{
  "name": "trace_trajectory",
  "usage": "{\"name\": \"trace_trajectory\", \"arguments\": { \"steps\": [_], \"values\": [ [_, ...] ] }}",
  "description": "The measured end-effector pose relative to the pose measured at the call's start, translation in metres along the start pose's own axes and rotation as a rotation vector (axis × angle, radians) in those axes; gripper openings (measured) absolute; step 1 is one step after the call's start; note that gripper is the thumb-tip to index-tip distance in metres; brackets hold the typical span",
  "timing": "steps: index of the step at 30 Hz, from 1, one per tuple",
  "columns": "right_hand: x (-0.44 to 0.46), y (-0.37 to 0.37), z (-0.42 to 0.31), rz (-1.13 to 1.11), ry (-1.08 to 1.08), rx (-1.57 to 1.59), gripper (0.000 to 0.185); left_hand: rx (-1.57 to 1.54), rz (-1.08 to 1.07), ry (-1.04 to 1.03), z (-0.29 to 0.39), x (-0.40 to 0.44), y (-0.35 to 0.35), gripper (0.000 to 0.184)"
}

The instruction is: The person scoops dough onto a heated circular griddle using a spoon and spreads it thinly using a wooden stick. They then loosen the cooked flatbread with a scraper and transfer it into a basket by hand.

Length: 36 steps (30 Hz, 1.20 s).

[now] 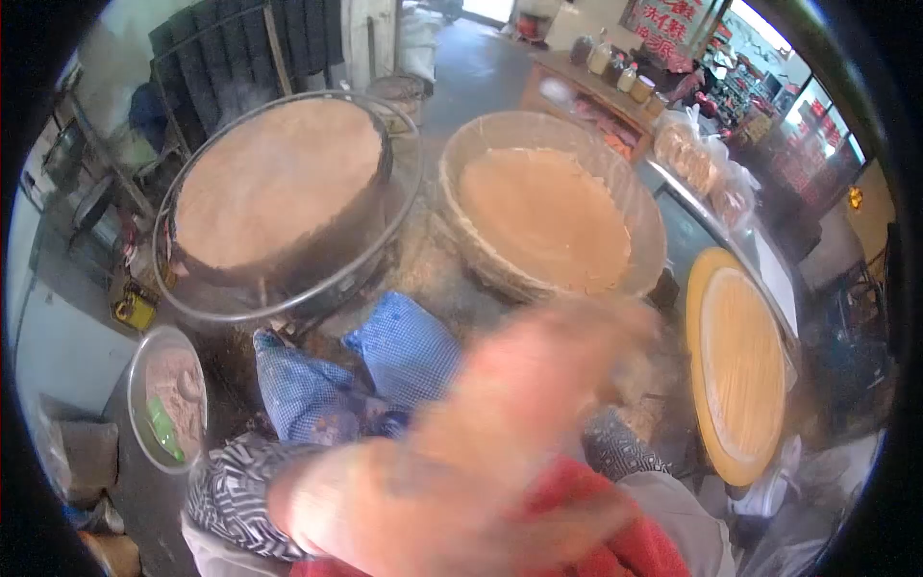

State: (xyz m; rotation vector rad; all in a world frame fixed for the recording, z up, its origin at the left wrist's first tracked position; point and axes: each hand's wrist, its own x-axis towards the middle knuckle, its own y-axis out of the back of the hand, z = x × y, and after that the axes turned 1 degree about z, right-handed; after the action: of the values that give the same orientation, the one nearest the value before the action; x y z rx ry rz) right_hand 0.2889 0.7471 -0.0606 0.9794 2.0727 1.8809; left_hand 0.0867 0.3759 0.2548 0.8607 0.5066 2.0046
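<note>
Motion smears my two hands, which overlap over my lap. My left hand (375, 500) comes out of a black-and-white patterned sleeve at lower left. A raised blurred hand, seemingly my right hand (548, 375), is in front of the near edge of a large bowl (648, 226) holding tan batter. Fingers and anything between them cannot be made out. Behind the hands lie blue checked cloths (409, 351). Red cloth (639, 543) shows beneath them. At upper left, a wide round griddle (279, 183) bears a brown layer inside a metal ring.
A metal basin (139, 409) with pinkish powder and a green scoop stands at left. To the right is a yellow round board (707, 385) with a pale disc. Jars (599, 60) and bagged food (685, 154) sit on counters behind.
</note>
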Motion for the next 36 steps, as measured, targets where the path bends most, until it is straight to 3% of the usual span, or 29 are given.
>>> {"name": "trace_trajectory", "arguments": {
  "steps": [3, 5, 6, 14, 19, 21, 22, 24, 25, 28, 29, 30, 31, 33, 36],
  "values": [
    [0.033, -0.005, 0.082, -0.107, -0.172, -0.136, 0.076, -0.088, -0.037, -0.148, 0.049, 0.04, -0.015, 0.048],
    [0.053, -0.005, 0.118, -0.234, -0.392, 0.092, 0.09, -0.132, -0.055, -0.224, 0.069, 0.061, -0.021, 0.049],
    [0.056, -0.011, 0.136, -0.257, -0.486, 0.05, 0.096, -0.142, -0.062, -0.232, 0.074, 0.069, -0.025, 0.049],
    [0.043, -0.05, 0.17, -0.404, -0.46, -0.1, 0.084, -0.241, -0.134, -0.351, 0.097, 0.15, -0.062, 0.05],
    [0.001, -0.074, 0.174, -0.628, -0.323, -0.16, 0.072, -0.182, -0.111, -0.209, 0.055, 0.141, -0.048, 0.051],
    [0.025, 0.029, 0.049, -0.558, -0.394, 0.042, 0.046, -0.02, -0.199, 0.011, 0.012, 0.11, -0.036, 0.046],
    [0.035, 0.047, 0.011, -0.362, -0.428, 0.36, 0.038, -0.023, 0.019, 0.054, -0.021, 0.07, -0.043, 0.041],
    [0.057, 0.082, -0.067, -0.002, -0.343, 1.046, 0.025, -0.109, 0.002, 0.366, -0.069, 0.005, -0.053, 0.04],
    [0.082, 0.076, -0.087, -0.095, -0.283, 1.115, 0.025, -0.222, 0.036, 0.492, -0.086, -0.02, -0.061, 0.04],
    [0.151, 0.049, -0.165, -0.359, 0.026, 1.199, 0.029, -0.292, 0.015, 0.526, -0.109, -0.06, -0.072, 0.039],
    [0.175, 0.068, -0.249, -0.343, 0.209, 1.314, 0.03, -0.225, -0.006, 0.495, -0.113, -0.063, -0.068, 0.038],
    [0.196, 0.07, -0.297, -0.134, 0.674, 1.078, 0.033, -0.159, -0.025, 0.465, -0.117, -0.063, -0.064, 0.037],
    [0.205, 0.054, -0.338, 0.059, 0.88, 0.888, 0.037, -0.089, -0.041, 0.433, -0.124, -0.065, -0.058, 0.036],
    [0.222, 0.035, -0.403, 0.18, 0.98, 0.711, 0.031, 0.067, 0.052, 0.424, -0.143, -0.074, -0.029, 0.038],
    [0.239, -0.017, -0.443, 0.161, 0.893, 0.544, 0.021, 0.399, 0.167, 0.572, -0.182, -0.101, 0.045, 0.042]
  ]
}}
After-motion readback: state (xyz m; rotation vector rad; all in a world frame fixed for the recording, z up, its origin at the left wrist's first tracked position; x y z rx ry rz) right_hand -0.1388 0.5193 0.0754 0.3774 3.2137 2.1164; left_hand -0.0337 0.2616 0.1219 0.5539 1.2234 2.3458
